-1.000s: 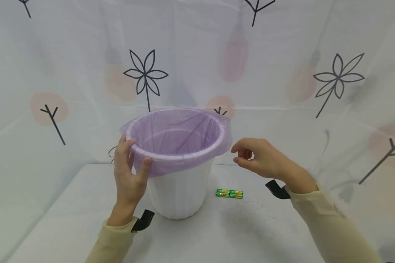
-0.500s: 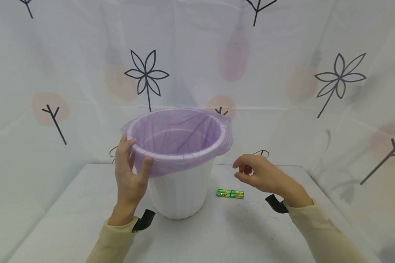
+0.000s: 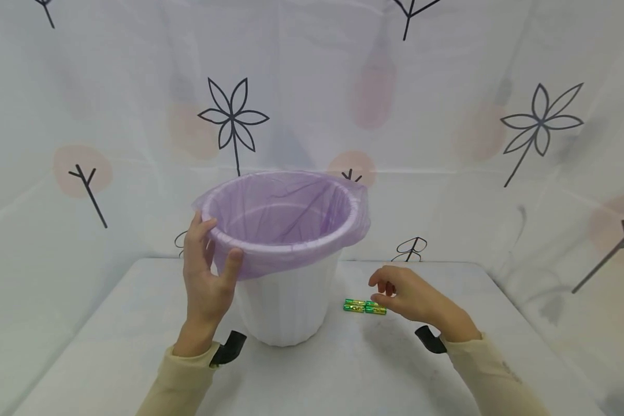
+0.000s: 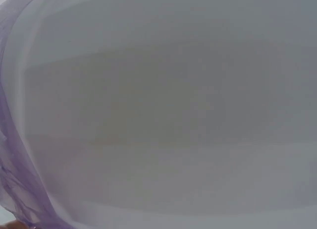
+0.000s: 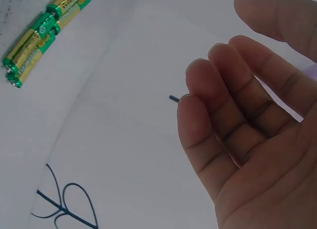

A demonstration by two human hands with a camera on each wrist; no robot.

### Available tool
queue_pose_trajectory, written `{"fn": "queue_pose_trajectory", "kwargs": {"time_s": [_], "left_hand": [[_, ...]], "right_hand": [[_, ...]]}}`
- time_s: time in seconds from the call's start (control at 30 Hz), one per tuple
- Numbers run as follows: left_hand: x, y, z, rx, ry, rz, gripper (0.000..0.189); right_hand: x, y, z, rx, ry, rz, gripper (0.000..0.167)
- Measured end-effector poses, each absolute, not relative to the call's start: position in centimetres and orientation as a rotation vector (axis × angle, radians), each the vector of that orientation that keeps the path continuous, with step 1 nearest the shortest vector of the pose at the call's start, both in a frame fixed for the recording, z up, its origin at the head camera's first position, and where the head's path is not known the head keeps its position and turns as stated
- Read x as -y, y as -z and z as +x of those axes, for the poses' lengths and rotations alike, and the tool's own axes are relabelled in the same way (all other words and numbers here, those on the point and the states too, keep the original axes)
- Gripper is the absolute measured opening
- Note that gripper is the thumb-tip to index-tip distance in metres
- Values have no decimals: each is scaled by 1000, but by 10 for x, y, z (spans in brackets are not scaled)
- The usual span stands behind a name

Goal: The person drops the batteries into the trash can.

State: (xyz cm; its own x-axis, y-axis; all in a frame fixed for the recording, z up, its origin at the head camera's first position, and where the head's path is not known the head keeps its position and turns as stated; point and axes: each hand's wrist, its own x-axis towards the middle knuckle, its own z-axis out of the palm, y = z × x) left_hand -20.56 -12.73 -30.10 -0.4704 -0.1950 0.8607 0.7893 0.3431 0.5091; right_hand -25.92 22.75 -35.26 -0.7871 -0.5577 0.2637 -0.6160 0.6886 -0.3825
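Observation:
A white trash bin (image 3: 286,312) stands on the table, lined with a thin purple bag (image 3: 286,263) folded out over its rim. My left hand (image 3: 208,283) holds the bin at the left of the rim, thumb against the front of the bag and fingers round the side. The bin's white wall (image 4: 163,120) fills most of the left wrist view. My right hand (image 3: 411,294) hovers by several green-and-gold batteries (image 3: 355,305), fingers loosely bent and nothing in them. In the right wrist view those batteries (image 5: 42,38) lie together in two rows, apart from the fingers.
The white-covered table (image 3: 312,381) extends around the bin, its far edge just behind. A pale curtain (image 3: 301,127) with printed flowers and twigs hangs at the back and both sides. Black camera mounts (image 3: 229,348) sit at both sleeve cuffs.
My right hand has come down from beside the bin's rim to the batteries' right end. My left hand keeps its hold on the bin, and the batteries lie where they were.

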Motion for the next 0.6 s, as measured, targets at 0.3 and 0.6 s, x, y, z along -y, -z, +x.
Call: {"fn": "queue_pose_trajectory", "kwargs": {"time_s": [0.3,0.6], "left_hand": [[127,301,-205,1659,1291,-534,54],[126,301,-204,1661,1287,-526,58]], "right_hand": [[-232,379,-273,2823,-734,915,20],[-230,395,-281,2904,-769,847,28]]}}
